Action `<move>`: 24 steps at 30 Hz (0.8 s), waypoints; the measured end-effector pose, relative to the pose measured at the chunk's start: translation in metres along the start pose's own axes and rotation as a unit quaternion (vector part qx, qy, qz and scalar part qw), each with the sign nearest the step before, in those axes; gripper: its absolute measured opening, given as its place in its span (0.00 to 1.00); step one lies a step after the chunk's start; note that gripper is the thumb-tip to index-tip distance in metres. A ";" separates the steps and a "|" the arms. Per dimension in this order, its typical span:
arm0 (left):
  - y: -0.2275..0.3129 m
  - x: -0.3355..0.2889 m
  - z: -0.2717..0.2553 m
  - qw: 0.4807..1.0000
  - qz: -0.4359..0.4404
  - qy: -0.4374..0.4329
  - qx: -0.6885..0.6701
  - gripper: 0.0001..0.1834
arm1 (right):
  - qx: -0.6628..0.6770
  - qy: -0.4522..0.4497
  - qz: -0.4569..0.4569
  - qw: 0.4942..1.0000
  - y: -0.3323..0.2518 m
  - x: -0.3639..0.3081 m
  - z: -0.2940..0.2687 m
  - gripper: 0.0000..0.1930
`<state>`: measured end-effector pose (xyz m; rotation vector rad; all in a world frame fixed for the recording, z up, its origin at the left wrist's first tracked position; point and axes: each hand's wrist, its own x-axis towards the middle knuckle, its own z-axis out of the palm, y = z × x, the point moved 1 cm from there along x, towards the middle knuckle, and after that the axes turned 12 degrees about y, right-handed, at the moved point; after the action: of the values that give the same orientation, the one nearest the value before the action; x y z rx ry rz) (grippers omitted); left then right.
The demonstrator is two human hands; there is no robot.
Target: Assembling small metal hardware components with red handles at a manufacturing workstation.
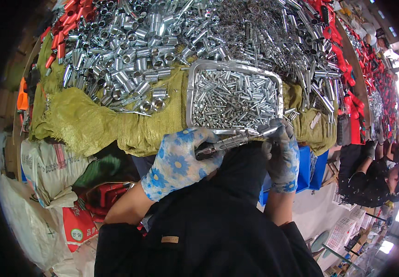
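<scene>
My left hand (pixel 178 159), in a blue-flowered white glove, is closed round the dark end of a slim metal tool (pixel 231 142). This tool has a shiny barrel and lies nearly level just below the front edge of a metal tray (pixel 189 99). At its other end is my right hand (pixel 283 159), in a similar glove with greyed fingers, the thumb and fingers closed on the narrow tip. Whether those fingers also hold a small part is hidden. Many short metal pins (pixel 236 94) fill the tray.
Threaded metal sleeves (pixel 130 78) are heaped left of the tray, thin springs (pixel 250 32) behind it. Red-handled parts (pixel 342 64) lie right and far left. Yellow woven sacking (pixel 84 120) covers the bench front. Blue bins (pixel 304 168) stand below; other people (pixel 370 180) sit at right.
</scene>
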<state>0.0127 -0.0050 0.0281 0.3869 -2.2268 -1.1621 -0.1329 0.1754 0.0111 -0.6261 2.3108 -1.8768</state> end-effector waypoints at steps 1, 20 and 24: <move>0.000 0.001 0.000 1.000 -0.007 0.002 0.001 0.13 | 0.141 0.016 0.134 0.981 -0.001 0.000 0.001 0.17; 0.003 0.010 0.007 0.993 -0.105 -0.015 -0.057 0.11 | 0.141 -0.052 0.189 0.970 0.007 -0.010 0.030 0.20; 0.002 0.015 -0.002 0.991 -0.083 -0.101 -0.026 0.15 | 0.152 -0.035 0.205 0.966 0.016 -0.007 0.038 0.21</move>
<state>0.0019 -0.0128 0.0367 0.4597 -2.3683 -1.3983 -0.1176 0.1455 -0.0149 -0.1571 1.8673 -1.9058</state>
